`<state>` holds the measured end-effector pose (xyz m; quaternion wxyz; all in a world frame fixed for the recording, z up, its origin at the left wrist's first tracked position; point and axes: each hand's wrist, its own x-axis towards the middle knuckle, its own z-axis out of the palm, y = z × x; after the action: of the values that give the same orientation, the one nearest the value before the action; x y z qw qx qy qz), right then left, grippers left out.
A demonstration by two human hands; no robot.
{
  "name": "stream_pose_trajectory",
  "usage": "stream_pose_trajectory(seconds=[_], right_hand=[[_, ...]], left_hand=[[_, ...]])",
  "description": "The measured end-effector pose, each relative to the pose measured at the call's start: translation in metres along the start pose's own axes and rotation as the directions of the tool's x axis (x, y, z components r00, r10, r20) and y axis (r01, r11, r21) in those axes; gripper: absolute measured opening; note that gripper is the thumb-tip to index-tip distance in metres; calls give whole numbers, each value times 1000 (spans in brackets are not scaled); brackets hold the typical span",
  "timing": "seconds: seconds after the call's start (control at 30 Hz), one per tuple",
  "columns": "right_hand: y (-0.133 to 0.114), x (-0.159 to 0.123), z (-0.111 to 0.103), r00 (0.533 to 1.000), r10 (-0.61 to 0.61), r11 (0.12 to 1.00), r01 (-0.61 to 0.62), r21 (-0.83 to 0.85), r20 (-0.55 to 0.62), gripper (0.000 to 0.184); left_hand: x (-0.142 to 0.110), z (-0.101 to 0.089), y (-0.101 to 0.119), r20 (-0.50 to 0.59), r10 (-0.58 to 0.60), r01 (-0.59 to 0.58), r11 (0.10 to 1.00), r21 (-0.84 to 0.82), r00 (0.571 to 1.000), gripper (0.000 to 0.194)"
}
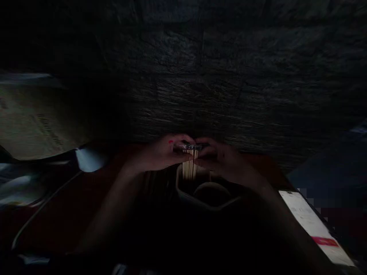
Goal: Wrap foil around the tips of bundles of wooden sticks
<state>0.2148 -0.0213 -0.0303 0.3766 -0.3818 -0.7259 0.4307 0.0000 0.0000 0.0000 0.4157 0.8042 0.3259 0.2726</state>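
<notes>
Both my hands close around a bundle of thin, pale wooden sticks [188, 168], which stands upright with a dark, shiny band or tips at its top. My left hand [163, 152] grips it from the left, fingers curled near the upper end. From the right, my right hand [223, 158] holds it with thumb and fingers pressed in. Under the hands is an angular, light-rimmed container [200, 203], with a round rim [212, 185] inside it. The sticks' lower ends reach down to this container; darkness hides whether they touch its bottom.
A printed cardboard box [43, 122] stands at the left, near a small white object [88, 159]. A pale cable [43, 212] crosses the reddish-brown tabletop [69, 206]. A lit phone [311, 225] lies at the right. Behind the hands rises a rough brick-patterned wall [195, 84].
</notes>
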Motion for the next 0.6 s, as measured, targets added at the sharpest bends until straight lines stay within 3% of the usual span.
stream_pose_trajectory(seconds=[0.23, 0.6], right_hand=[[-6, -2, -1, 999, 38, 999, -37, -27, 14, 46], [-5, -3, -4, 995, 87, 996, -89, 32, 52, 53]], left_hand=[[-1, -3, -2, 11, -38, 38, 999, 37, 999, 29], [-1, -3, 3, -16, -69, 69, 998, 9, 998, 31]])
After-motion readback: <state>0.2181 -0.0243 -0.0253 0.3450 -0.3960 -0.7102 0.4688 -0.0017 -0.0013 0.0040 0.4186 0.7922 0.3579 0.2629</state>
